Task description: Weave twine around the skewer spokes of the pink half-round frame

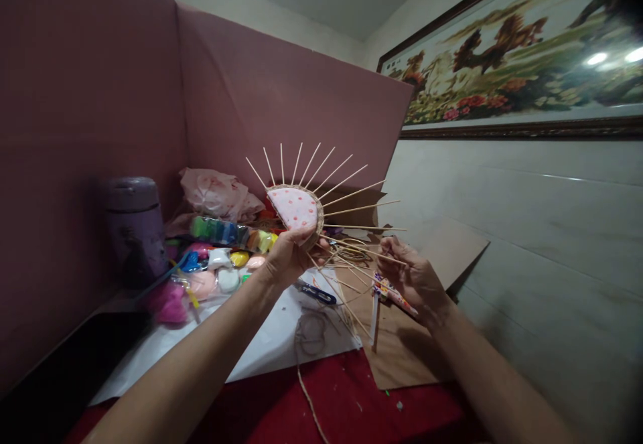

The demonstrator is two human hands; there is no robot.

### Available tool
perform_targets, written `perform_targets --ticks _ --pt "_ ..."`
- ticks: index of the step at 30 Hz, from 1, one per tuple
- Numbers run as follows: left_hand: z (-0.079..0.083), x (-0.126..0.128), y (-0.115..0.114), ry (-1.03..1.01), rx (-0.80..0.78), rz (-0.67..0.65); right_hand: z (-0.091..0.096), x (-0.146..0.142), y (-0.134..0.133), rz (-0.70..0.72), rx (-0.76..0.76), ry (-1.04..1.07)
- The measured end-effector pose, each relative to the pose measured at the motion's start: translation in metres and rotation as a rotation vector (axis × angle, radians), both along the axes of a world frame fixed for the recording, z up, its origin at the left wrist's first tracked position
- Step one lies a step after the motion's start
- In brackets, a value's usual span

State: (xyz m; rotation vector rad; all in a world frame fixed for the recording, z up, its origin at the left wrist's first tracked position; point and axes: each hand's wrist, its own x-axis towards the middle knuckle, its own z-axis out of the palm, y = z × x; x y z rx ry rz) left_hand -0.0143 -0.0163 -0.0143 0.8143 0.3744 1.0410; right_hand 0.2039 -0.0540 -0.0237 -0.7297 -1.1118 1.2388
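- Mauve cardboard panels [241, 89] stand behind a table, its bare red table top [351, 397] showing at the near edge; a framed painting of horses [522, 55] hangs on the pale wall to the right.
- Head view: the left hand [291, 256] is raised above the middle of the table, with its fingers closed on the lower edge of a pink, white-dotted half-round disc [295, 208] with a woven straw rim.
- Thin wooden sticks [351, 195] fan out from that rim, upward and to the right; the lower ones slant down toward the right hand.
- The right hand [414, 282] is just right of the left, apart from it, with its fingers bent together at the ends of the lower sticks. Whether they grip a stick or a strand is not clear.
- A small patterned strip [392, 292] lies against the right palm.
- Below the hands, a white paper sheet [261, 343] carries blue-handled scissors [316, 292] and a loose coil of brown twine [310, 334]; brown cardboard [396, 357] lies to its right.
- Along the far left edge are a purple flask [135, 230], packets of coloured clay [221, 231] and a crumpled pink plastic bag [216, 193].
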Motion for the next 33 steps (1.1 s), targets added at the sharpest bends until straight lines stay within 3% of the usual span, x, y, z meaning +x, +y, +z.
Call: perform_targets --ticks 12,20,33 --pt "-0.003 -0.001 0.004 0.107 0.043 0.055 0.015 0.022 -0.013 -0.215 0.2 -0.105" --pt "0.001 -0.001 0.002 0.131 0.02 0.047 0.017 0.031 0.004 -0.4 0.259 -0.17" --pt "-0.008 -0.001 0.006 0.099 0.051 0.031 0.004 0.004 0.022 -0.333 0.136 -0.121"
